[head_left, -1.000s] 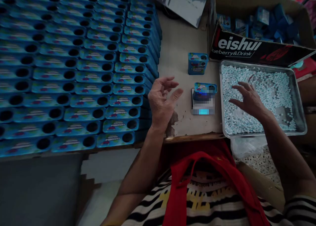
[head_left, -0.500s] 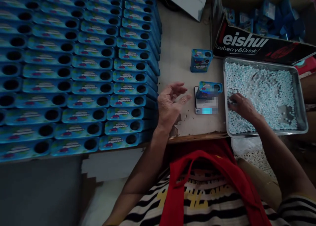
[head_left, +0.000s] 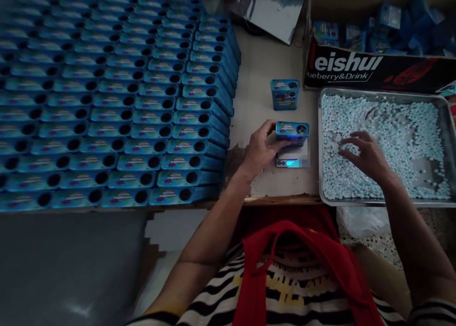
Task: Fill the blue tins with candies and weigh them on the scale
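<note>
A blue candy box point(head_left: 292, 129) with a round hole in its top stands on a small digital scale point(head_left: 294, 163) with a lit display. My left hand point(head_left: 261, 145) grips this box from its left side, thumb in front and fingers behind. Over the metal tray point(head_left: 321, 126) of small pale-blue and white candies point(head_left: 388, 160), my right hand point(head_left: 366, 155) hovers with curled fingers slightly apart. Nothing shows between its fingertips. Behind the scale, a second blue candy box point(head_left: 285, 96) stands upright on the table.
Rows of upright blue boxes point(head_left: 142, 126) with round holes fill the left side of the table point(head_left: 249, 55). A black carton point(head_left: 356, 65) with more blue boxes point(head_left: 388, 17) sits behind the tray. A pale sheet point(head_left: 274, 13) lies at the back.
My left hand has moved right and closed on the box on the scale. My right hand has shifted away from the tray's left edge, its fingers lifted and parted. The camera view has shifted slightly.
</note>
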A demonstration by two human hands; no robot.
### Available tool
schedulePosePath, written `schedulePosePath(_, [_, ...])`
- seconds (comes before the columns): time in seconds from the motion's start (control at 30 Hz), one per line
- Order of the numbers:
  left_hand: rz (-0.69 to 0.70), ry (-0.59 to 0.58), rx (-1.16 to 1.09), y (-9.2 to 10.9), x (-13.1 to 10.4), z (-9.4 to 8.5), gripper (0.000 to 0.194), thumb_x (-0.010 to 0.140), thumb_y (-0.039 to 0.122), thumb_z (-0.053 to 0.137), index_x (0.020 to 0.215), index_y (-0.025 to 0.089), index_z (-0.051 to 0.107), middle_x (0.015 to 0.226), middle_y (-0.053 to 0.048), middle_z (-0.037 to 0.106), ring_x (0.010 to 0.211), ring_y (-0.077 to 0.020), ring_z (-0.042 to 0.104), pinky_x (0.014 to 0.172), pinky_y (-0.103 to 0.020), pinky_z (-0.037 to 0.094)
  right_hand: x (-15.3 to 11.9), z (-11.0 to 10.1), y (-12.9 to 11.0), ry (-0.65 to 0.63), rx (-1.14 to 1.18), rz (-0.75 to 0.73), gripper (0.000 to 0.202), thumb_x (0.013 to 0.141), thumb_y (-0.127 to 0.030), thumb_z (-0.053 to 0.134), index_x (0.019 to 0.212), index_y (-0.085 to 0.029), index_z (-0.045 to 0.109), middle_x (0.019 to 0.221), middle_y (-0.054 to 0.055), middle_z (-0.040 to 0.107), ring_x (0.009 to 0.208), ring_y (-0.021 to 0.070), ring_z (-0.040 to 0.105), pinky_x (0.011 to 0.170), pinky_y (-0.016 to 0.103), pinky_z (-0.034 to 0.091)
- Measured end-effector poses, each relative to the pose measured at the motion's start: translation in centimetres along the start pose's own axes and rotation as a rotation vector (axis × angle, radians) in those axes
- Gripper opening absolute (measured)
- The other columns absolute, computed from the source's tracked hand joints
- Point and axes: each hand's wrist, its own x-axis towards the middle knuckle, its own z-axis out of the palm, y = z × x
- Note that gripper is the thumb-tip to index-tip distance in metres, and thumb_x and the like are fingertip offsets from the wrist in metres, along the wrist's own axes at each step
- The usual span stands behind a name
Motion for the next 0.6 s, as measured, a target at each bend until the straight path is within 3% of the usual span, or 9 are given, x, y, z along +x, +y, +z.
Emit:
schedulePosePath(0.1, [0.143,-0.088,0.101,2.2,1.4,1.2,0.039,0.085,0.019,0.086,0.121,0.024,0.072,0.119,-0.005,0.079,0.116,-0.0257,0.075,0.107,-0.038,0.060,0.2,1.7,-1.0,0.084,0.428,0.144,0.048,0.086,-0.067,0.086,0.110,-0.026,0.084,0.114,0.012,0.079,0.106,0.0283,0.075,0.086,0.042,0.064])
schedulePosePath(0.2, [0.420,-0.200,0.296,5.6,3.1,2.8,0.031,0.094,0.014,0.072,0.120,0.029,0.079,0.125,-0.006,0.079,0.123,-0.0292,0.070,0.116,-0.045,0.054,0.6,3.7,-2.3,0.005,1.068,0.425,0.050,0.092,-0.072,0.078,0.105,-0.023,0.078,0.099,0.008,0.081,0.094,0.0233,0.079,0.085,0.039,0.068])
schedulePosePath(0.27, [0.531,-0.259,0.378,7.3,3.8,4.1,0.033,0.099,0.013,0.062,0.119,0.032,0.080,0.127,-0.006,0.079,0.126,-0.0304,0.068,0.120,-0.047,0.051,0.8,4.5,-3.0,-0.037,1.341,0.539,0.045,0.097,-0.068,0.076,0.098,-0.023,0.075,0.097,0.008,0.082,0.092,0.0224,0.080,0.086,0.038,0.070])
schedulePosePath(0.33, [0.544,-0.279,0.404,8.0,4.0,5.3,0.034,0.100,0.013,0.060,0.119,0.032,0.080,0.128,-0.006,0.079,0.127,-0.0307,0.067,0.120,-0.047,0.050,0.7,4.7,-3.3,-0.034,1.498,0.581,0.040,0.102,-0.061,0.073,0.093,-0.023,0.073,0.097,0.008,0.082,0.092,0.0219,0.081,0.088,0.038,0.071])
schedulePosePath(0.43, [0.460,-0.245,0.370,7.2,3.8,6.4,0.026,0.098,0.018,0.068,0.118,0.030,0.079,0.124,-0.006,0.080,0.122,-0.0303,0.070,0.115,-0.044,0.054,0.2,4.3,-3.4,0.017,1.594,0.574,0.031,0.107,-0.050,0.069,0.096,-0.022,0.076,0.102,0.007,0.083,0.092,0.0209,0.080,0.091,0.036,0.071])
schedulePosePath(0.6, [0.326,-0.085,0.194,4.7,3.5,6.1,0.022,0.096,0.033,0.079,0.116,0.025,0.078,0.121,-0.005,0.081,0.119,-0.0269,0.073,0.111,-0.039,0.057,-0.3,3.0,-3.0,-0.037,1.640,0.616,0.025,0.109,-0.030,0.061,0.099,-0.016,0.079,0.104,0.013,0.084,0.107,0.0241,0.083,0.105,0.037,0.069])
